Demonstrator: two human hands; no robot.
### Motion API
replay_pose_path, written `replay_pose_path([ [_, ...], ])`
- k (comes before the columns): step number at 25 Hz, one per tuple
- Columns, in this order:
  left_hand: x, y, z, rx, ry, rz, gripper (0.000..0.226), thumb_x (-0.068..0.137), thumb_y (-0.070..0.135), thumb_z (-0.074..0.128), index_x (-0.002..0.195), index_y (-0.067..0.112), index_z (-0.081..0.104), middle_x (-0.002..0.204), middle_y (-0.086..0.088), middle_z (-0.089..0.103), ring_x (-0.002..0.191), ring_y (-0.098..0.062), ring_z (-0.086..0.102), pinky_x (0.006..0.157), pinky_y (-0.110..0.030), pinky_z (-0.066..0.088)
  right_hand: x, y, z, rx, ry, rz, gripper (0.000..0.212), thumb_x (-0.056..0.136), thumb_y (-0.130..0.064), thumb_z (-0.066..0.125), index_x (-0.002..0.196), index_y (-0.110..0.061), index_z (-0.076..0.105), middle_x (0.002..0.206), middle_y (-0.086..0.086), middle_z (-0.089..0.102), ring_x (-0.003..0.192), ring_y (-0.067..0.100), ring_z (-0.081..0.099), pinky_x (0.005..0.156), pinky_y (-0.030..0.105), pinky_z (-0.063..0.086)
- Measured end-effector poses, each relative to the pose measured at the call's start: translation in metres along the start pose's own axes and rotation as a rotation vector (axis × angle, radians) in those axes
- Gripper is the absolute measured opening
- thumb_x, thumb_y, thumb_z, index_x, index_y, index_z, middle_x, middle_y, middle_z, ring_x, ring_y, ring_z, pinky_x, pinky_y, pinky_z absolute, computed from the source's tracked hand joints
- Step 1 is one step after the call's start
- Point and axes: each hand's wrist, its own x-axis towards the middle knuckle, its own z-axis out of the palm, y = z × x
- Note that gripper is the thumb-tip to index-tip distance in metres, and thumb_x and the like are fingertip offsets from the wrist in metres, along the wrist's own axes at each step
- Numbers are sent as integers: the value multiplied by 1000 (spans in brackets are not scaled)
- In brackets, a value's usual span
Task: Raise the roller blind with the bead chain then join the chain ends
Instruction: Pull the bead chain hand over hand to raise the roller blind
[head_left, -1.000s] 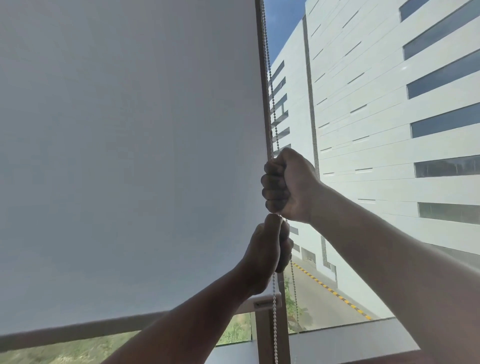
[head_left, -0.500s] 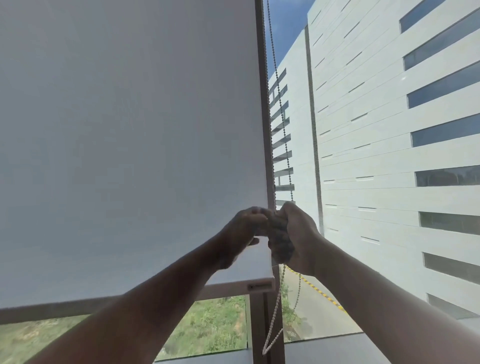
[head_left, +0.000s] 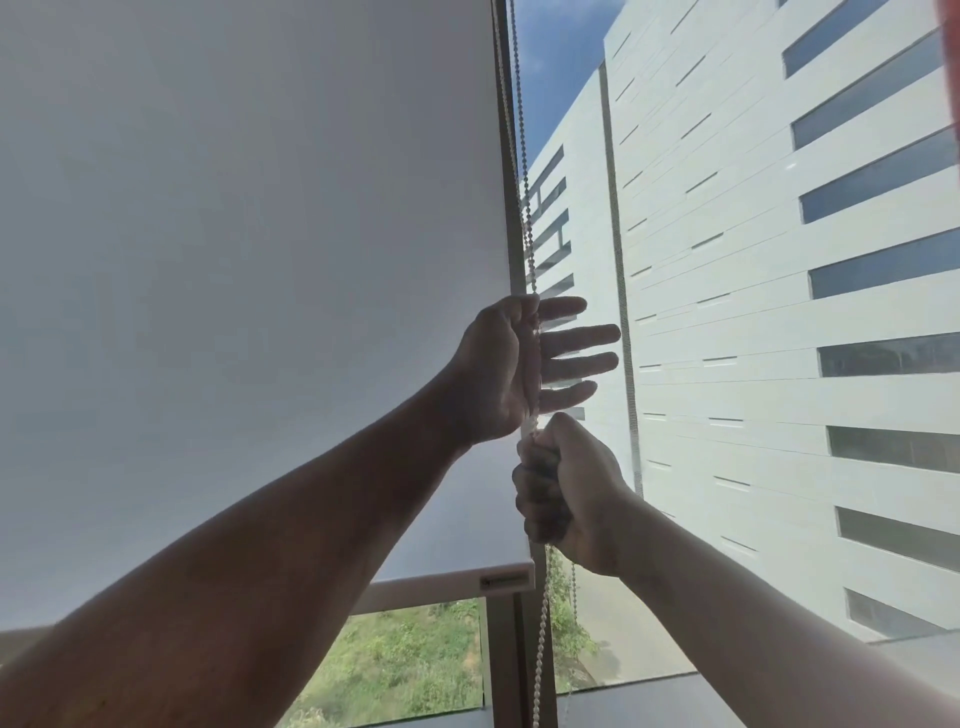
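The white roller blind (head_left: 249, 260) covers the left window pane, and its bottom bar (head_left: 457, 584) hangs low above a strip of greenery. The bead chain (head_left: 523, 171) runs down along the window frame at the blind's right edge. My left hand (head_left: 511, 369) is raised at the chain with its fingers spread to the right; the chain lies across its palm. Just below, my right hand (head_left: 563, 493) is a fist shut on the chain. Two strands of the chain's lower part (head_left: 543, 623) hang beneath that fist.
A dark vertical window frame post (head_left: 511, 654) stands behind the chain. Through the right pane I see a large pale building (head_left: 779, 312) and blue sky. Grass and bushes (head_left: 405, 660) show under the blind. A sill runs along the bottom right.
My right hand has pulled the chain down from above to below my left hand. My left hand rose and spread its fingers. More greenery shows under the bottom bar than a second ago.
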Motion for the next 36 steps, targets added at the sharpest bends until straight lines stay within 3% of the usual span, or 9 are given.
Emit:
replay_pose_path([
  [2,0,-2,4,-20,39,13,45,102,30,30,93,9,69,76,-7,74,60,-21,65,61,-29,42,-1,-2,0,-19,0,-10,36,91,-28,36,59,-20,22,51,0,22,49,19,11,52,34,10],
  [4,1,-6,7,-112,98,42,37,94,26,33,58,20,40,49,3,35,41,-14,23,47,-23,18,0,-2,0,-28,-5,-19,37,90,-28,36,56,-21,23,50,-1,22,48,18,12,49,31,10],
  [6,1,-11,7,-147,120,97,36,92,23,31,59,25,15,51,4,14,38,-11,11,41,-16,13,0,0,-1,-29,-9,-24,39,90,-27,36,54,-21,25,49,-1,24,47,17,13,47,29,12],
  [11,-4,-21,0,-55,130,112,29,92,21,27,72,24,7,54,0,10,38,-13,10,42,-16,14,1,12,-3,-30,-19,9,35,89,-28,38,58,-20,24,51,0,23,49,18,11,54,35,8],
  [18,-21,-91,-22,-30,202,78,34,94,22,28,63,23,14,56,-2,9,43,-16,6,42,-17,15,-7,72,-11,-72,-30,161,35,92,-27,38,58,-21,28,53,2,27,57,21,9,56,35,8],
  [21,-26,-110,-33,-29,197,81,46,96,23,26,50,23,25,44,2,19,34,-14,15,41,-16,23,-11,84,-19,-158,-90,169,36,99,-25,38,64,-15,45,57,9,51,48,19,34,50,31,25],
  [23,-28,-111,-37,-36,170,90,48,97,23,27,49,24,28,42,3,22,33,-13,18,42,-18,26,-9,74,-24,-285,-101,110,37,103,-24,37,81,-7,62,76,12,70,66,22,58,66,36,43],
  [28,-36,-104,-30,-36,108,64,43,94,25,31,51,26,33,46,7,20,38,-11,13,44,-19,17,20,-17,-22,-133,18,-152,37,93,-8,36,110,-7,69,103,12,74,101,31,63,98,48,42],
  [36,-39,-103,-15,-84,42,51,31,86,25,36,67,26,12,54,4,11,44,-13,5,41,-15,14,31,-95,28,146,-189,-154,40,97,-12,32,98,-3,71,80,13,77,55,19,64,51,24,51],
])
